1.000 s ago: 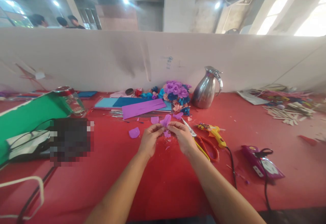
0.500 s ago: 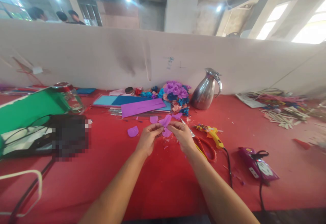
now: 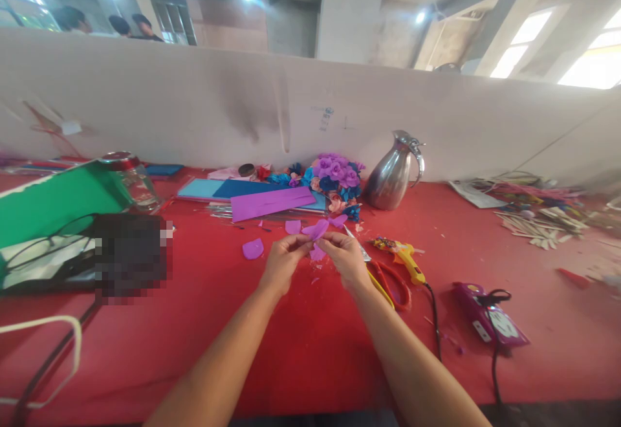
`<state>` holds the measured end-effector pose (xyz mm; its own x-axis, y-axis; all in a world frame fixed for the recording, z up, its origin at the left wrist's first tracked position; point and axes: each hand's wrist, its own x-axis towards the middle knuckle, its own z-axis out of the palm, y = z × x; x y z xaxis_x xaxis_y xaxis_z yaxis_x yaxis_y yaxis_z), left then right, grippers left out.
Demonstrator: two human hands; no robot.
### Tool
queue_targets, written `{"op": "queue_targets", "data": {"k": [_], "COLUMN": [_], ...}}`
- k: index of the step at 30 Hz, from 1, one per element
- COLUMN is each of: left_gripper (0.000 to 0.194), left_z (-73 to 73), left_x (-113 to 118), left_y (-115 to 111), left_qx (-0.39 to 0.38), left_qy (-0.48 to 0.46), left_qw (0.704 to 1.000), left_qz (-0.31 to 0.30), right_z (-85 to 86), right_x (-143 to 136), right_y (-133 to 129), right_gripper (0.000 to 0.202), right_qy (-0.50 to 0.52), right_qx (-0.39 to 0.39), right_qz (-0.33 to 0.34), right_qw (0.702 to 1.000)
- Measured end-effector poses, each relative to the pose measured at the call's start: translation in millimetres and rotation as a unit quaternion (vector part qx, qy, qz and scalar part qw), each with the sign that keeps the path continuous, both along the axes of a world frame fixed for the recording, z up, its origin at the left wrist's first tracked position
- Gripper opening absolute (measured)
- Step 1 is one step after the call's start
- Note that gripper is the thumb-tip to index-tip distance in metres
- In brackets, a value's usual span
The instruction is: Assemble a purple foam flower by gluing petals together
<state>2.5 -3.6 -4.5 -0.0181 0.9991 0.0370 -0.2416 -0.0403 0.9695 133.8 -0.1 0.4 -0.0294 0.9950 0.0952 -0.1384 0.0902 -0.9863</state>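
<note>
Between my fingertips is a purple paper petal (image 3: 316, 229), pinched from both sides above the red table. My left hand (image 3: 286, 260) is closed on its left edge, and my right hand (image 3: 347, 257) is closed on its right edge. Loose purple petals lie around them: one piece (image 3: 253, 249) left of my left hand, another (image 3: 292, 227) just beyond it, and a third (image 3: 337, 221) past my right hand. Behind these rests a purple paper strip (image 3: 272, 203) on blue sheets. Scissors with red and yellow handles (image 3: 395, 286) lie beside my right wrist, partly hidden by it.
A yellow glue gun (image 3: 410, 264) with a black cord lies to the right, near a purple power box (image 3: 491, 316). Paper flowers (image 3: 334, 171) and a steel jug (image 3: 394, 171) stand at the back. A glass jar (image 3: 138, 184) and green board (image 3: 63, 204) are left.
Both hands hold nearly the same place and keep their pinch on the petal, which looks slightly lower and tilted. The camera view has shifted a little.
</note>
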Motion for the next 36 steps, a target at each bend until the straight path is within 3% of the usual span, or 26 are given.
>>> {"op": "queue_targets", "data": {"k": [16,31,36], "left_gripper": [0.018,0.018,0.02], "left_z": [-0.3,-5.9,-2.2], "left_x": [0.2,4.4,4.1], "left_y": [0.2,0.1,0.9], "left_qx": [0.001,0.004,-0.062], "left_qy": [0.012,0.04,-0.064], "left_qw": [1.0,0.999,0.996], "left_qz": [-0.003,0.019,0.026], "right_z": [4.9,5.0,1.0], "right_x": [-2.5,-7.1,-0.5], "right_y": [-3.4,-6.8,-0.6], "right_gripper": [0.017,0.022,0.024], "right_qy": [0.003,-0.058,0.0], "right_qx": [0.002,0.006,0.056], "right_qz": [-0.014,-0.09,-0.203], "right_qw": [1.0,0.994,0.978]}}
